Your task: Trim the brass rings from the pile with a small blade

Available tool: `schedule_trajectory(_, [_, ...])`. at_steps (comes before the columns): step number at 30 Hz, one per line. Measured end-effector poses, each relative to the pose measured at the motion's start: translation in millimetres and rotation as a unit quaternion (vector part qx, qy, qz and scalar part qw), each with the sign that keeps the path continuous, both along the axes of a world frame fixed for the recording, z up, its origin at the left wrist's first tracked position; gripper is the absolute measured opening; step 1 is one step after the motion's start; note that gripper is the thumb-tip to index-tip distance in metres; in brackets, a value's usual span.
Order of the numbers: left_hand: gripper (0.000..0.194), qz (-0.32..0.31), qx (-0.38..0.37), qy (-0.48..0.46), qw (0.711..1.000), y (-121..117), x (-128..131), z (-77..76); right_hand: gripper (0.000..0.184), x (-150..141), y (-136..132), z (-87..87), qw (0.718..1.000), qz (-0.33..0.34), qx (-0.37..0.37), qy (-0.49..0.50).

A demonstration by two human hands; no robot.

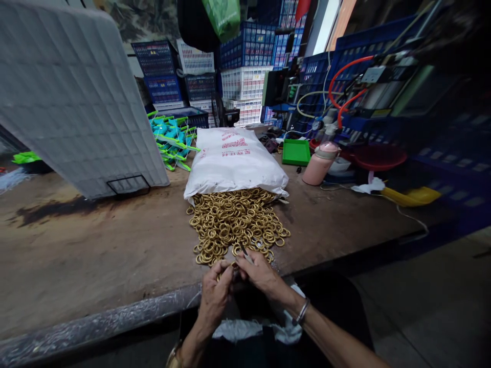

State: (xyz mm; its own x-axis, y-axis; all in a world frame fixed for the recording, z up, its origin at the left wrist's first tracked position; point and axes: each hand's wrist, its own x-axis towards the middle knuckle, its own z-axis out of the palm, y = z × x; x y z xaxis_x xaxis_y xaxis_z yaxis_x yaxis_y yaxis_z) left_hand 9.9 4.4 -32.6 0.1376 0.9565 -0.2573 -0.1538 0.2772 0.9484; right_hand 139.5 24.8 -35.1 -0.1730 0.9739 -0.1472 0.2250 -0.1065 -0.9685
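Note:
My left hand (215,290) is closed with a gold-coloured ring (219,277) pinched between thumb and fingers, just over the table's front edge. Right beside it, my right hand (261,275) grips a small knife (246,253), its dark narrow blade pointing up and away. The fingertips of both hands meet at the ring, so their exact contact is partly hidden. Directly beyond them spreads a heap of gold-coloured rings (233,220). It spills from the open mouth of a white woven sack (233,163) with red print, lying flat on the table.
On the wooden table (115,245) a large white padded panel (76,97) stands at left. Green-and-blue pieces (172,140) lie behind it. A pink bottle (320,164), a green tray (296,152) and a machine with red hoses (378,84) are at right. Stacked crates (247,82) fill the back.

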Motion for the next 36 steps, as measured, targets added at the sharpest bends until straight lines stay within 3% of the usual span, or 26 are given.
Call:
schedule_trajectory(9, [0.032, -0.034, -0.051, -0.033, 0.998, 0, -2, -2.4, 0.022, -2, 1, 8.6, 0.995, -0.028, 0.066, -0.066])
schedule_trajectory(17, [0.03, -0.06, -0.07, -0.071, 0.993, 0, 0, 3.1, 0.019, 1, -1, 10.0, 0.998, -0.011, 0.047, -0.05])
schedule_trajectory(26, [0.033, -0.047, -0.06, -0.065, 0.995, -1, -1, 4.1, 0.028, 1, 0, 13.7, 0.997, 0.002, 0.062, -0.05])
schedule_trajectory(31, [0.034, -0.031, -0.058, -0.062, 0.996, -1, -1, 2.1, 0.022, 6, 1, 5.0, 0.98, -0.003, 0.118, -0.158])
schedule_trajectory(36, [0.036, -0.028, -0.055, -0.052, 0.997, 1, -2, 2.5, 0.013, 7, -4, 2.2, 0.956, 0.045, 0.153, -0.247])
